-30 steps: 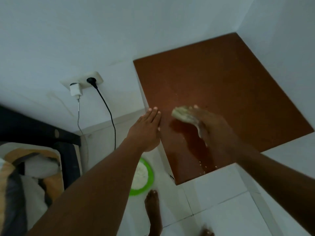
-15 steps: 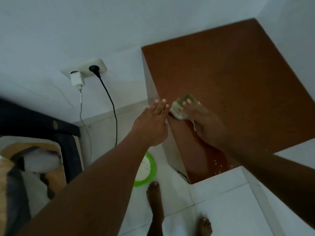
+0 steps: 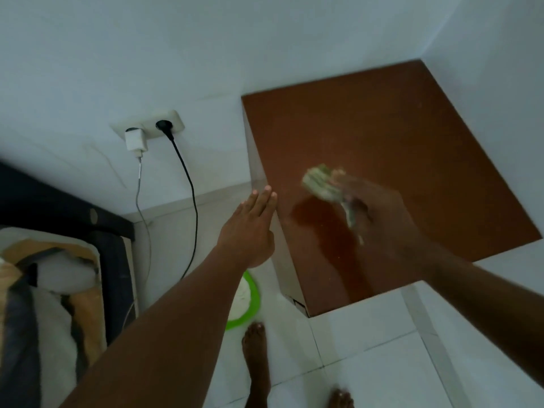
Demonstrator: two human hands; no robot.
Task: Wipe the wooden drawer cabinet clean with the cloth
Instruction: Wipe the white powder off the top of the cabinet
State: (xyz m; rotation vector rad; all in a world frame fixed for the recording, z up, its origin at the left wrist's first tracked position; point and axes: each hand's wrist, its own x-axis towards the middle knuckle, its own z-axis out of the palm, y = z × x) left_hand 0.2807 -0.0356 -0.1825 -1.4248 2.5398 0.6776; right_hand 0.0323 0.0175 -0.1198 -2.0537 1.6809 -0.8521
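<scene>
Your right hand (image 3: 379,219) was over the wooden drawer cabinet (image 3: 397,136), above the near left part of its brown top, with the fingers curled round a bunched pale green cloth (image 3: 319,182). The wad of cloth stuck out past the fingers toward the far left, and a thin strip of it hung down along the palm. The hand and cloth were smeared by motion blur, so I cannot tell whether the cloth was touching the wood. Just below the cloth a darker wet patch (image 3: 323,231) ran down the top toward its near edge. Your left hand (image 3: 250,228) was held flat with its fingers straight and close together, holding nothing. It lay beside the cabinet's left edge, in front of the pale side panel, and I cannot tell whether it touched. The cabinet stood in the corner against two white walls. On the left wall a double socket (image 3: 148,125) carried a white charger (image 3: 134,141) and a black plug whose cable (image 3: 188,201) dropped to the floor. A green-rimmed plate (image 3: 253,301) lay on the white floor tiles (image 3: 382,363), partly hidden by your left forearm. Near it stood your bare left foot (image 3: 256,357). A bed (image 3: 44,290) with striped bedding filled the lower left.
</scene>
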